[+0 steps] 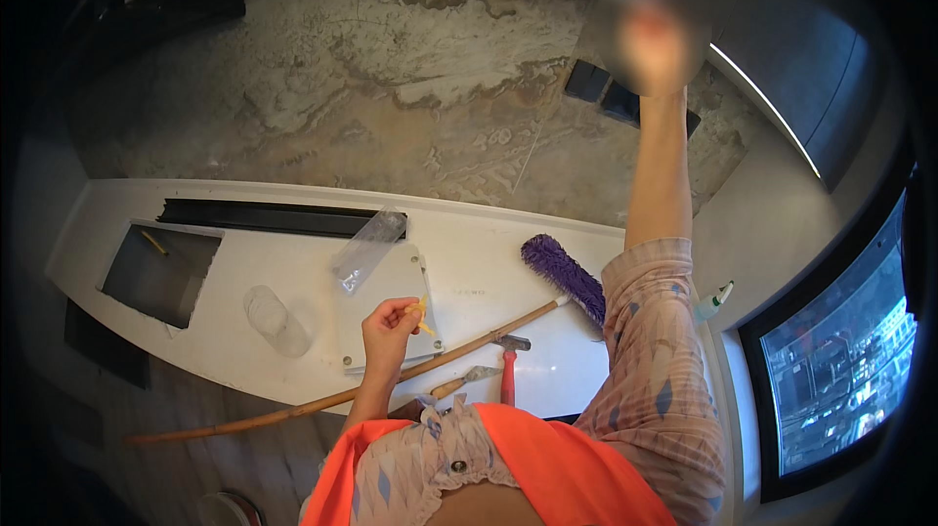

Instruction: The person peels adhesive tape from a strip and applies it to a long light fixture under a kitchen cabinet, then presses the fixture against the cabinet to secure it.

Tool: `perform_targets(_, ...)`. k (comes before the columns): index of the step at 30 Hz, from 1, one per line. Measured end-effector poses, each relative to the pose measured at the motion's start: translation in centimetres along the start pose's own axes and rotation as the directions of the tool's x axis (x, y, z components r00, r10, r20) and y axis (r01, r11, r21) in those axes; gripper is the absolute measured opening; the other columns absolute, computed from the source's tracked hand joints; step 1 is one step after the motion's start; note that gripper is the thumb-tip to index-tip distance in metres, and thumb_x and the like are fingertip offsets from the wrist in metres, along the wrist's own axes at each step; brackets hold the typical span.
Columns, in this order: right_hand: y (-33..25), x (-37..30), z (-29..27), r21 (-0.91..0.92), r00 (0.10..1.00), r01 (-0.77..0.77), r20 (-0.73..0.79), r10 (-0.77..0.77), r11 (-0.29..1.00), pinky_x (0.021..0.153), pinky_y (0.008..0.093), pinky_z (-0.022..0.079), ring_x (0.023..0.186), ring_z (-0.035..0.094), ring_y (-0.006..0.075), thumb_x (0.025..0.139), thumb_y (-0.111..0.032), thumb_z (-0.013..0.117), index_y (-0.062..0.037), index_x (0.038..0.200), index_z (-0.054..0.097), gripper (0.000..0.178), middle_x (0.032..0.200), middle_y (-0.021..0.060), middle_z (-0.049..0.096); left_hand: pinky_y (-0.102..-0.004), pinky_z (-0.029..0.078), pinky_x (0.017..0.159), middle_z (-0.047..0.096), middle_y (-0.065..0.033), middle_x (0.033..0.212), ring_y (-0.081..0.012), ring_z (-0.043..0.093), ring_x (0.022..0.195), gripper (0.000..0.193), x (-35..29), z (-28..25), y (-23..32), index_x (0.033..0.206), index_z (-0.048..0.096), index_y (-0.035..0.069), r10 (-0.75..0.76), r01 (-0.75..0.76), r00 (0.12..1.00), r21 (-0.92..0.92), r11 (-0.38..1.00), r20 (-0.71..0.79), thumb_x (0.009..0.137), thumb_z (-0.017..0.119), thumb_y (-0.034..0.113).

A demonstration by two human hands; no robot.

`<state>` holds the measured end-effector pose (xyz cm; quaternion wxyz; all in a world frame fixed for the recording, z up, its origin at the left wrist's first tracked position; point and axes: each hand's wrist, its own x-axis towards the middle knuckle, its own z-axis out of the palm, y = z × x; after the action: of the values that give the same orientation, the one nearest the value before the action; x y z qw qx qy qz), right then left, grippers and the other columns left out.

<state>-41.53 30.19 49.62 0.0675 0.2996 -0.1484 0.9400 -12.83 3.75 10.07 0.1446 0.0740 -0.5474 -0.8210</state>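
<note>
Here, yellow piece (423, 316): pinched in the left hand (387, 328), on the far side of the bamboo pole (469, 347), slim end pointing down toward the pole.
Left fingers (402, 303): narrow, thumb and fingertip meeting around the yellow piece; probably best held lightly, given so thin a thing, with the slim end free and turned by the fingertips.
Left wrist: over the bamboo pole; better lifted clear than dragged across.
Right hand (654, 55): raised well beyond the bamboo pole, near dark fittings (586, 83); heavily blurred, so cannot tell whether wide, narrow or holding anything. Probably best steadied there before bringing anything up.
Hammer (509, 375): just on the near side of the bamboo pole; handle end hidden by clothing.
Trowel (479, 374): likewise on the pole's near side; handle partly covered.
Yellow piece's upper end: partly behind fingers, exact shape too small to make out.
</note>
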Motion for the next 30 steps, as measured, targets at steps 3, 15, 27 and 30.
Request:
perform_targets(3, 0.6, -0.8, 0.7, -0.014, 0.999, 0.019, -0.034, -0.02, 1.0, 0.07, 0.0345, 0.054, 0.087, 0.06, 0.0222, 0.093, 0.006, 0.051, -0.0002, 0.102, 0.059, 0.014, 0.101, 0.0112, 0.062, -0.0244, 0.051, 0.066, 0.069, -0.0096, 0.089, -0.0114, 0.062, 0.075, 0.021, 0.1, -0.1, 0.2, 0.104, 0.065, -0.005, -0.01, 0.009, 1.0, 0.011, 1.0, 0.007, 0.085, 0.067, 0.004)
perform_targets(15, -0.7, -0.3, 0.9, -0.107, 0.99, 0.039, -0.128, -0.052, 0.994, 0.08, 0.0384, 0.054, 0.101, 0.058, 0.0258, 0.092, 0.009, 0.047, -0.0011, 0.107, 0.058, 0.021, 0.113, 0.0134, 0.058, -0.024, 0.051, 0.066, 0.069, -0.0098, 0.089, -0.011, 0.062, 0.074, 0.02, 0.2, 0.5, -0.6, 0.105, 0.065, -0.004, -0.053, 0.051, 0.996, 0.038, 0.998, 0.065, 0.085, 0.066, 0.002)
perform_targets(27, -0.4, 1.3, 0.0, -0.066, 0.993, 0.078, -0.087, -0.084, 0.995, 0.074, 0.0371, 0.054, 0.091, 0.058, 0.0243, 0.091, 0.011, 0.047, -0.001, 0.102, 0.059, 0.02, 0.105, 0.013, 0.06, -0.0239, 0.051, 0.066, 0.069, -0.0102, 0.088, -0.0115, 0.062, 0.072, 0.021, 0.3, 0.2, -0.7, 0.104, 0.065, -0.005, -0.088, 0.085, 0.996, 0.06, 0.995, 0.035, 0.085, 0.066, 0.001)
perform_targets(30, 0.1, 0.9, -0.3, -0.075, 0.992, 0.115, -0.048, -0.118, 0.991, 0.077, 0.0388, 0.054, 0.093, 0.059, 0.0252, 0.091, 0.01, 0.048, 0.0004, 0.105, 0.058, 0.02, 0.106, 0.0141, 0.06, -0.0241, 0.051, 0.066, 0.069, -0.0101, 0.088, -0.0114, 0.061, 0.072, 0.02, 0.3, -0.3, -0.7, 0.104, 0.065, -0.005, -0.081, 0.08, 0.997, 0.07, 0.994, 0.01, 0.085, 0.066, 0.001)
